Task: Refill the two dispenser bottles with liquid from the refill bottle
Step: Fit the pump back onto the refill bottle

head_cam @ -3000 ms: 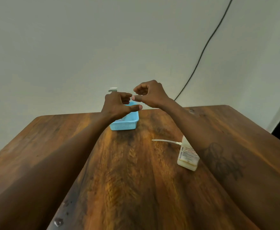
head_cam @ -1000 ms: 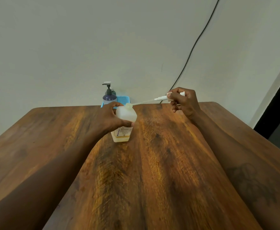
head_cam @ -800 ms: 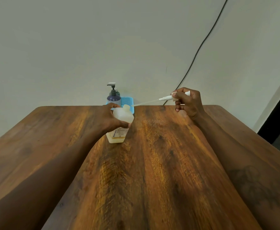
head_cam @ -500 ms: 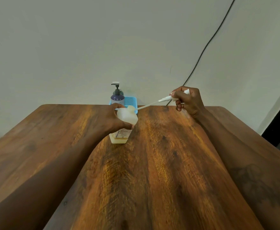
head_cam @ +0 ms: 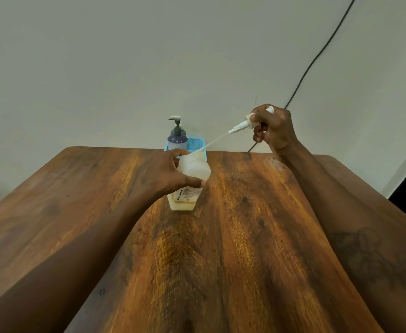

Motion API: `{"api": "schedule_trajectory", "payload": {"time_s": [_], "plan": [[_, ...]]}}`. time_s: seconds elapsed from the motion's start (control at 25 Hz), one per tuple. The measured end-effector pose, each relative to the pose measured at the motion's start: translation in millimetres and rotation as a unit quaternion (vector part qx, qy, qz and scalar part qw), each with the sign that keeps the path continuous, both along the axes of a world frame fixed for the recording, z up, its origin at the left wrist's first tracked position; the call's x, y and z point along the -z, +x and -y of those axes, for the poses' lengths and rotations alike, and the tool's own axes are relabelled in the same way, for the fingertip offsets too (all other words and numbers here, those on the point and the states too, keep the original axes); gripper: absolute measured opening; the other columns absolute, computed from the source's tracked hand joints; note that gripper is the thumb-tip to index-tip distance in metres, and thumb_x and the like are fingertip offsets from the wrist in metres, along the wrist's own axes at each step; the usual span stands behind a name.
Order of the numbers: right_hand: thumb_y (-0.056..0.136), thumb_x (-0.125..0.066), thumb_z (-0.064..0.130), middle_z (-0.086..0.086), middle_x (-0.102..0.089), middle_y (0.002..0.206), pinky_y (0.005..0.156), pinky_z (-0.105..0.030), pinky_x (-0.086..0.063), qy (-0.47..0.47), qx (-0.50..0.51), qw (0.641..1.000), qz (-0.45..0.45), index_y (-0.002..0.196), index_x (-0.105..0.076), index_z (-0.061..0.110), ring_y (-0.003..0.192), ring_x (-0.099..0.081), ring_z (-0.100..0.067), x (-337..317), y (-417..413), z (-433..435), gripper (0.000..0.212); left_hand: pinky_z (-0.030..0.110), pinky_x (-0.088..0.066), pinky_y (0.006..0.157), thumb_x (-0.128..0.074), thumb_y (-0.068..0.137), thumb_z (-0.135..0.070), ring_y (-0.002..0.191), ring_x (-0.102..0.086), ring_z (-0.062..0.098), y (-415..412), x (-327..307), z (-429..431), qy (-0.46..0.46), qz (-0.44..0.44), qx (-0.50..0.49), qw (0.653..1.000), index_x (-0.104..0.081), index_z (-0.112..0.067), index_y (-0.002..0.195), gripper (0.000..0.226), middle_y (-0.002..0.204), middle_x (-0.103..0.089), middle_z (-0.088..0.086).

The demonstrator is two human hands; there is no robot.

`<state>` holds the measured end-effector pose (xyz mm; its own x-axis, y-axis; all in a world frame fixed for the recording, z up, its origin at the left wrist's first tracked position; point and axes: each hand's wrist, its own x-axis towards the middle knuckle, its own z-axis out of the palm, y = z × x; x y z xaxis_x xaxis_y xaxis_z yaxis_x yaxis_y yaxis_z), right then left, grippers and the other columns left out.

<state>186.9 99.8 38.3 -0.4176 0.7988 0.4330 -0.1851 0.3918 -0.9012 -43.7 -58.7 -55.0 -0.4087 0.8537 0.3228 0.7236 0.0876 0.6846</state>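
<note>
Wooden table [head_cam: 221, 260]; left hand [head_cam: 166, 174] hides white bottle [head_cam: 192, 169] shoulder, label half-covered.

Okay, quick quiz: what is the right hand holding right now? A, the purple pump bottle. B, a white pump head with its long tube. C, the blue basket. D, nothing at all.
B: the right hand grips the white pump head, whose thin tube slants down toward the neck of the pale bottle that the left hand steadies on the table.
</note>
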Motion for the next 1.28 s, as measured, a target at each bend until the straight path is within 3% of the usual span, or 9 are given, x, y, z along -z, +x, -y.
{"api": "schedule_trajectory", "payload": {"time_s": [0.36,0.52,0.72,0.84,0.96,1.08,1.28], "plan": [[0.073,-0.067,0.021,-0.001,-0.051,0.059,0.050,-0.026,-0.039,0.007,0.044,0.999,0.010,0.080,-0.064,0.007,0.054,-0.044,-0.016,2,1,-8,0.017,0.035,-0.062,0.084,-0.096,0.053,-0.055,0.105,-0.066,0.012,-9,5,6,0.016,0.013,-0.001,1.000,-0.062,-0.032,0.130,0.088,0.126,-0.069,-0.004],[0.067,-0.068,0.027,-0.003,-0.049,0.060,0.051,-0.026,-0.037,0.010,0.060,0.998,0.006,0.084,-0.063,0.003,0.052,-0.042,-0.016,3,5,-11,0.030,0.023,-0.057,0.077,-0.097,0.053,-0.053,0.104,-0.064,0.011,-11,10,7,0.022,0.019,0.003,1.000,-0.062,-0.029,0.131,0.089,0.127,-0.067,-0.005],[0.077,-0.071,0.019,-0.007,-0.055,0.065,0.052,-0.028,-0.039,0.034,0.023,0.999,0.036,0.081,-0.065,0.005,0.055,-0.044,-0.017,5,0,-9,0.016,0.035,-0.063,0.083,-0.090,0.045,-0.068,0.103,-0.068,0.010,-6,5,6,0.004,0.009,0.022,1.000,-0.062,-0.032,0.132,0.099,0.125,-0.069,-0.007],[0.088,-0.075,0.012,-0.018,-0.062,0.078,0.056,-0.033,-0.047,0.077,-0.039,0.992,0.097,0.093,-0.070,-0.001,0.062,-0.052,-0.019,3,-2,-4,0.015,0.039,-0.063,0.084,-0.085,0.042,-0.075,0.102,-0.070,0.011,-1,-1,6,-0.007,-0.002,0.032,0.999,-0.061,-0.035,0.134,0.103,0.123,-0.071,-0.007],[0.090,-0.077,0.014,-0.008,-0.071,0.081,0.066,-0.032,-0.058,0.119,-0.070,0.977,0.164,0.103,-0.073,-0.001,0.069,-0.063,-0.016,1,-8,6,0.021,0.040,-0.062,0.089,-0.081,0.043,-0.077,0.107,-0.069,0.013,8,-9,5,0.001,-0.004,0.039,0.999,-0.059,-0.033,0.139,0.108,0.128,-0.070,-0.005],[0.089,-0.079,0.012,-0.004,-0.076,0.092,0.080,-0.039,-0.063,0.109,-0.106,0.974,0.166,0.111,-0.071,-0.001,0.088,-0.073,-0.020,-4,-14,15,0.026,0.039,-0.061,0.088,-0.084,0.048,-0.074,0.106,-0.068,0.011,16,-15,4,0.015,0.022,0.046,0.999,-0.061,-0.030,0.138,0.103,0.126,-0.070,-0.007],[0.088,-0.079,0.007,-0.021,-0.070,0.113,0.086,-0.037,-0.063,0.136,-0.162,0.952,0.221,0.128,-0.066,0.008,0.105,-0.071,-0.029,-15,-23,28,0.042,0.040,-0.064,0.081,-0.085,0.048,-0.076,0.096,-0.071,0.007,29,-30,1,0.060,0.042,0.035,0.997,-0.067,-0.038,0.127,0.089,0.114,-0.074,-0.012]]}}
